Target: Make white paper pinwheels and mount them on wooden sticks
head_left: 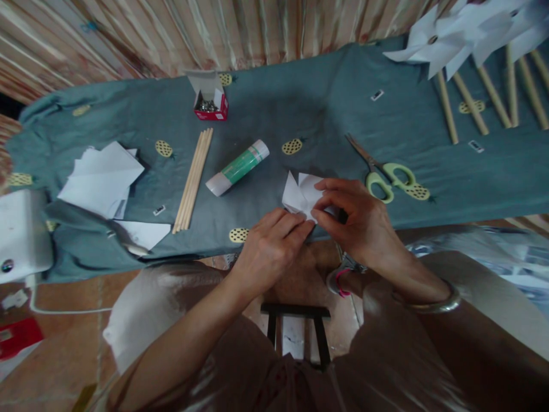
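Observation:
A small piece of white paper (295, 195), cut and partly folded like a pinwheel, lies at the table's near edge under both hands. The fingers of my left hand (274, 240) are closed and press on its lower edge. My right hand (354, 212) pinches the paper's right side between thumb and fingers. Green-handled scissors (388, 176) rest just right of that hand, blades pointing away to the upper left. To the left lies a white and green glue stick (238, 167), with its cap on.
Several wooden sticks (193, 180) lie beside a stack of white paper (103, 174). Behind them stands an open red box (211, 109) of metal pins. Finished white pinwheels (433, 43) on sticks fill the far right. A white device (23, 234) sits at the left edge.

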`<state>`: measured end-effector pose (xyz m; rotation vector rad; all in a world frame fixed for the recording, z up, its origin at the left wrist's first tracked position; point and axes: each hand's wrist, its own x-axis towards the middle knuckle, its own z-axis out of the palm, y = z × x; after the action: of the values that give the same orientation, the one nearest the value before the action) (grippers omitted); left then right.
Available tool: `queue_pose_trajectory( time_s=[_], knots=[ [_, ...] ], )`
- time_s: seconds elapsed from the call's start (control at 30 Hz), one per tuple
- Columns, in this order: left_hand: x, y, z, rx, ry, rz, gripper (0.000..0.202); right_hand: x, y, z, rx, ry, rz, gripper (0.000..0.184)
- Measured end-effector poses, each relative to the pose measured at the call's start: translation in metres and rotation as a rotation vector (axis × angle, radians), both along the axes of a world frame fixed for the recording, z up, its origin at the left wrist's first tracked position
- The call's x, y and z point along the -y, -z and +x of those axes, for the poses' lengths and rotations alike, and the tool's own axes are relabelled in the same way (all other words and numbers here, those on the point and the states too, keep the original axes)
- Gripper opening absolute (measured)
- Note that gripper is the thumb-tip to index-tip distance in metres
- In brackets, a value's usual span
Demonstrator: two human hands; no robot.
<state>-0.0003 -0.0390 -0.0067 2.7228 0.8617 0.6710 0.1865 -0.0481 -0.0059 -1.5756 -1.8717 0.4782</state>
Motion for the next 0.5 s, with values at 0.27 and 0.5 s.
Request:
queue_pose_trajectory(
  time_s=[0.27, 0.5],
  knots=[
    [0.0007, 0.0011, 0.0007, -0.009, -0.009, 0.013, 0.020, 0.0027, 0.0005, -0.0018, 0.033, -0.018, 0.059, 0.014],
    [0.0001, 0.0006, 0.0007, -0.006, -0.004, 0.012, 0.020, 0.0078, 0.0003, -0.0029, 0.138, -0.079, 0.067, 0.024]
  ],
)
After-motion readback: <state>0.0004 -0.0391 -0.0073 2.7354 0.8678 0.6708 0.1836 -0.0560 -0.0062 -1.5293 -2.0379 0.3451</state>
